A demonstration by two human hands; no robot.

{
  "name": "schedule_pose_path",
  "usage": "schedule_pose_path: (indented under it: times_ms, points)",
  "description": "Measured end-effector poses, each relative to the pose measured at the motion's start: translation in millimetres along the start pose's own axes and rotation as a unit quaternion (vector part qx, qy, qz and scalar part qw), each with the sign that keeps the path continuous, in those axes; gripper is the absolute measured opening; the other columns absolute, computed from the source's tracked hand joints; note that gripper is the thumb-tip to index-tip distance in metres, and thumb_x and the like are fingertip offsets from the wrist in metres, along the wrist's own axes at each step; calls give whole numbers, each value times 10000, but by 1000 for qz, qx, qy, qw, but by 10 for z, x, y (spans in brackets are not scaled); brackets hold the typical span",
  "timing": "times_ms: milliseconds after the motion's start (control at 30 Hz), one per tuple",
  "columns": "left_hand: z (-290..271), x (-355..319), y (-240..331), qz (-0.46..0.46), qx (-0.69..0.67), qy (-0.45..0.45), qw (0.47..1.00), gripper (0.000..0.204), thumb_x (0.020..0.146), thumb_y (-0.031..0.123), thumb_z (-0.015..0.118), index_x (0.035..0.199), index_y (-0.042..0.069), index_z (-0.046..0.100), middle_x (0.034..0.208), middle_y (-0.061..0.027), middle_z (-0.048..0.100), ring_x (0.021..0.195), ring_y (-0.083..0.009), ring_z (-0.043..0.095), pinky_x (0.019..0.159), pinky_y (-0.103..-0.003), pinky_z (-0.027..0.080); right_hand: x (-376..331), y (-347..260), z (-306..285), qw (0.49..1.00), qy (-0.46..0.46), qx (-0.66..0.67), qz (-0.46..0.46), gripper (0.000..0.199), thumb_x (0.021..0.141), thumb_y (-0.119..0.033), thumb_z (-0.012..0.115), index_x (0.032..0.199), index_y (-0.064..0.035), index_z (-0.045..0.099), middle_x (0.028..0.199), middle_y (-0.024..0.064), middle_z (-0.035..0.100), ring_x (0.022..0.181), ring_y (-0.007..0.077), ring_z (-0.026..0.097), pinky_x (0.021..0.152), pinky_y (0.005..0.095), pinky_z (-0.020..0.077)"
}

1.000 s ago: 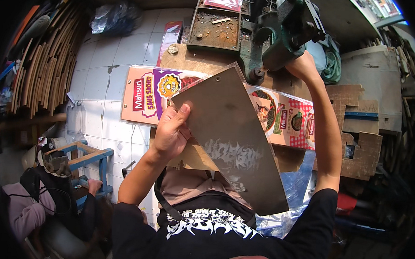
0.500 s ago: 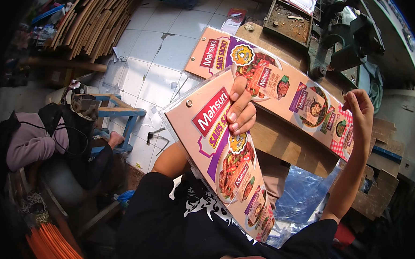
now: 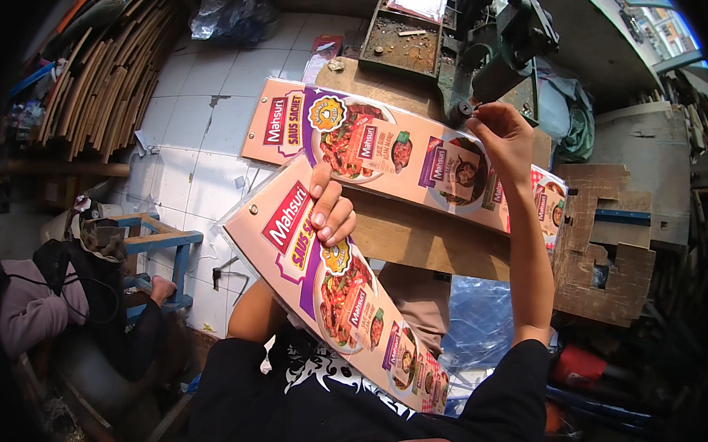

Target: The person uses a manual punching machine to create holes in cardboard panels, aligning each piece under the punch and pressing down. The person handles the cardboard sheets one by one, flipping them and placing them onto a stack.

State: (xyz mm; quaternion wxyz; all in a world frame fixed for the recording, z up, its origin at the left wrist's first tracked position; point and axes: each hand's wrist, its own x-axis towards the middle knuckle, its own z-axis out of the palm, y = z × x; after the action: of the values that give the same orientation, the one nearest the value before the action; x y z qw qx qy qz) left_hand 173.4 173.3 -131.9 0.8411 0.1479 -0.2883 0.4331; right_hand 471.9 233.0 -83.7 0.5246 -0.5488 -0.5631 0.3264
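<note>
My left hand (image 3: 334,210) is closed on a long printed display card (image 3: 359,305) with a clear plastic edge, held tilted in front of my chest. The card is pink and purple with food pictures and has a metal eyelet in its upper left corner. A matching printed card (image 3: 413,156) lies lengthwise across the wooden bench beyond it. My right hand (image 3: 507,133) is raised over that card, thumb and finger pinched at the die of a dark green hand press (image 3: 506,65). Whatever the pinch holds is too small to make out.
A metal parts tray (image 3: 403,43) with small bits adjoins the press. Cut brown board (image 3: 608,258) sits at the right. A person (image 3: 46,293) sits at the left by a blue stool (image 3: 168,247). Clear plastic sheeting (image 3: 481,320) lies below the bench (image 3: 417,232).
My right hand has moved from the bench's right end, inward and up to the press die. The view has shifted right; my left hand still grips its card.
</note>
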Motion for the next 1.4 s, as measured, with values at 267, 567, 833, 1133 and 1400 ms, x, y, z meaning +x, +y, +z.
schedule_pose_path:
  times_ms: [267, 567, 833, 1133, 1400]
  points:
    - [-55, 61, 21, 5, -2, -7, 1000, 220, 967, 248, 538, 1027, 76, 415, 817, -95, 576, 768, -229, 607, 643, -338, 496, 165, 94, -38, 996, -24, 66, 58, 140, 802, -35, 722, 914, 36, 678, 820, 51, 689, 762, 78, 636, 696, 199, 496]
    - [7, 74, 0, 5, 16, 25, 1000, 137, 984, 189, 490, 1002, 63, 441, 818, -99, 601, 741, -228, 621, 625, -327, 528, 233, -11, -7, 983, -82, 29, 165, 229, 786, -151, 764, 979, -44, 704, 794, -31, 641, 636, 33, 462, 574, 202, 351]
    - [123, 138, -14, -11, 27, 91, 995, 220, 981, 247, 506, 1048, 50, 431, 836, -120, 582, 790, -261, 610, 672, -371, 512, -242, -296, -174, 992, -11, 69, 109, 402, 877, -97, 657, 1246, 11, 537, 969, 12, 578, 795, 54, 528, 699, 204, 441]
    - [418, 835, -339, -72, 190, 428, 881, 256, 1016, 241, 446, 1189, 61, 504, 1155, -93, 611, 1038, -195, 629, 812, -385, 574, -1765, -955, -640, 952, -281, -6, 123, 639, 930, -204, 618, 1429, 26, 292, 1284, 216, 536, 1184, 240, 530, 967, 345, 432]
    - [5, 1148, -621, -267, 336, 381, 819, 393, 1008, 291, 465, 1300, 38, 395, 1218, -93, 561, 1082, -194, 591, 893, -428, 531, -1983, -709, -614, 991, -5, -2, 132, 718, 877, 17, 605, 1481, -8, 218, 1357, 239, 492, 1162, 218, 558, 950, 298, 442]
